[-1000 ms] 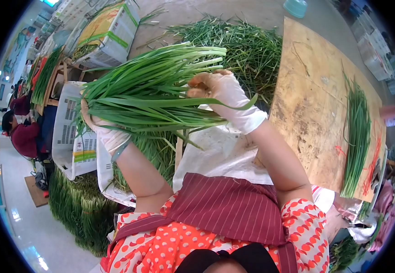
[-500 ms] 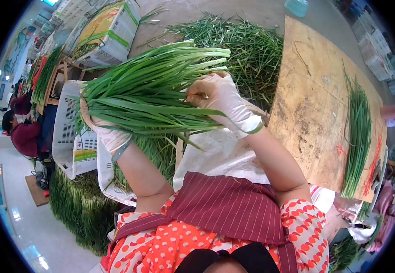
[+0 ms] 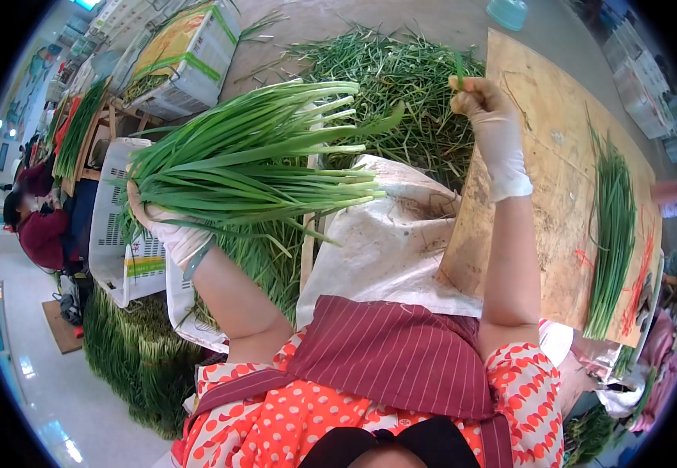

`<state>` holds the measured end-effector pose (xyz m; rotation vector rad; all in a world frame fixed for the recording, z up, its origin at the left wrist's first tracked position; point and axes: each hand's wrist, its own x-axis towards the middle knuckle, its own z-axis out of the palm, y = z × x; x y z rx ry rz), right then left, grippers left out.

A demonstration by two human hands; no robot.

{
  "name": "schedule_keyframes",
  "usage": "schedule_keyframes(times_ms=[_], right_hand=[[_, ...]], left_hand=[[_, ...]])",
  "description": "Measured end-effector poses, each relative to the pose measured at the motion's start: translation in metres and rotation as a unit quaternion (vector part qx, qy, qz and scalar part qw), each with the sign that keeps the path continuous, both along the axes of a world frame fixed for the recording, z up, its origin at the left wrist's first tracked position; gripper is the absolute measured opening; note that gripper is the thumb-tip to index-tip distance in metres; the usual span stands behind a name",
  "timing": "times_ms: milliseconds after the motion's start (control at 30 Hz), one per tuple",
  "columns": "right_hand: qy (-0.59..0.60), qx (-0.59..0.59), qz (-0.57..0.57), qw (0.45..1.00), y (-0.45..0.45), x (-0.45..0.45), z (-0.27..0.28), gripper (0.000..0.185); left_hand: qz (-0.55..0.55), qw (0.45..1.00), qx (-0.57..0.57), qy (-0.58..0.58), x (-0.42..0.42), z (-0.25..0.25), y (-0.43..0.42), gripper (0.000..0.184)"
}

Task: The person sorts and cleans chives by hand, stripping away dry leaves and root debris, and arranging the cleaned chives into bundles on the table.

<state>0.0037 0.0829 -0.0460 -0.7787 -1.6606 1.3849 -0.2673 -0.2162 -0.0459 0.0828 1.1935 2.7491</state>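
Closest to the body, a striped maroon apron (image 3: 393, 351) met a soiled white cloth (image 3: 373, 253), spread there, I'd guess, to catch dirt. Just beyond, the gloved left hand (image 3: 171, 232) was curled round the leafy part of a thick bundle of green stalks (image 3: 245, 160), holding it aloft; that grip probably left the pale ends to fan out unhindered toward the right. The blades looked flat, supple and glossy, the ends slim and whitish. Beside that hand stood a white crate (image 3: 112, 226) of slotted, hard plastic.

The right hand (image 3: 494, 121), in a thin, wrinkled glove with stained fingers, hung well apart from the bundle, its fingertips pinched together on what seemed a narrow green strip (image 3: 459, 64).

Under the right arm lay a wooden worktop (image 3: 526, 171), grained and smeared with dirt. Near its far side a second bundle (image 3: 613, 226) lay straight beside thin red ties (image 3: 639, 277), perhaps put together for easy reach. Farther out, loose greens (image 3: 424, 90) sprawled in a limp tangle, and off to the left sat a person in maroon (image 3: 42, 234).
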Motion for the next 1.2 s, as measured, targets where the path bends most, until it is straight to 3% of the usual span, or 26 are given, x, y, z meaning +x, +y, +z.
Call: schedule_keyframes(times_ms=[33,67,100,200,233,267,367,433,467,533,600,633,700,767,800,833,900,967,1000,1033,1067,1167,1200], right_hand=[[-0.172,0.174,-0.038,0.969,0.003,0.004,-0.005,0.02],[-0.332,0.337,-0.074,0.878,0.005,0.006,-0.012,0.027],[-0.284,0.344,-0.023,0.895,0.007,0.005,-0.023,0.032],[-0.204,0.143,0.125,0.96,-0.032,-0.01,0.002,0.033],[-0.124,0.061,0.191,0.972,-0.049,-0.017,0.011,0.034],[-0.041,-0.022,0.253,0.966,-0.066,-0.024,0.02,0.034],[0.027,-0.046,0.365,0.929,-0.1,-0.045,0.045,0.041],[0.07,-0.11,0.411,0.902,-0.113,-0.05,0.072,0.032],[0.07,-0.114,0.411,0.902,-0.115,-0.051,0.074,0.032],[0.189,-0.108,0.379,0.899,-0.115,-0.055,0.076,0.017],[0.215,-0.077,0.345,0.91,-0.103,-0.05,0.077,0.018],[0.144,0.081,0.262,0.951,-0.091,-0.04,0.081,0.022],[0.029,0.228,0.05,0.972,-0.055,-0.022,0.067,0.024],[0.158,0.1,-0.065,0.98,-0.017,-0.009,0.052,0.02],[0.319,-0.024,-0.054,0.946,-0.004,-0.004,0.051,0.018],[0.318,-0.023,-0.051,0.947,0.008,0.002,0.046,0.018],[0.2,-0.113,-0.118,0.966,0.025,0.01,0.021,0.018],[-0.062,-0.172,-0.019,0.983,0.016,0.009,-0.006,0.026],[-0.194,-0.126,0.121,0.965,-0.012,0.006,0.006,0.028],[-0.147,-0.058,0.253,0.954,-0.026,0.003,-0.026,0.041],[-0.151,-0.222,0.276,0.923,-0.059,-0.007,-0.008,0.053],[-0.065,-0.225,0.328,0.915,-0.108,-0.041,-0.022,0.063],[0.023,-0.29,0.298,0.909,-0.123,-0.055,-0.018,0.058]], left_hand=[[0.001,1.0,0.0,0.0,-0.001,-0.002,-0.002,0.047],[-0.012,1.0,0.007,0.003,-0.002,-0.003,-0.003,0.046],[-0.025,1.0,0.016,0.006,-0.004,-0.004,-0.002,0.045],[-0.034,0.999,0.036,0.005,-0.005,-0.008,-0.001,0.044],[-0.038,0.999,0.033,0.016,-0.011,-0.013,-0.003,0.043],[-0.037,0.999,0.032,0.018,-0.013,-0.014,-0.003,0.043],[-0.061,0.997,0.028,0.031,-0.01,-0.012,0.005,0.044],[-0.048,0.998,0.029,0.01,0.003,-0.003,0.013,0.044],[-0.047,0.999,0.025,0.008,0.003,-0.002,0.013,0.044],[-0.044,0.999,0.02,0.022,-0.001,-0.003,0.012,0.044],[-0.081,0.997,0.006,0.015,-0.006,-0.001,0.009,0.046],[-0.065,0.997,-0.007,0.028,-0.006,0.003,0.012,0.047],[-0.025,0.999,-0.028,0.039,-0.011,0.004,0.014,0.048],[-0.033,0.999,-0.004,0.038,-0.033,-0.003,0.009,0.047],[-0.041,0.998,0.02,0.038,-0.047,-0.008,0.004,0.046],[-0.05,0.997,0.033,0.047,-0.061,-0.012,0.001,0.046],[-0.064,0.996,0.041,0.043,-0.096,-0.021,-0.004,0.045],[-0.059,0.997,0.04,0.039,-0.092,-0.008,0.004,0.047],[-0.056,0.997,0.041,0.04,-0.097,-0.009,0.003,0.047],[-0.058,0.996,0.052,0.046,-0.106,-0.011,0.005,0.046],[-0.06,0.995,0.062,0.051,-0.112,-0.013,0.006,0.046],[-0.036,0.998,0.035,0.038,-0.089,0.004,0.024,0.045],[-0.018,0.999,0.028,0.035,-0.079,0.009,0.03,0.045]])
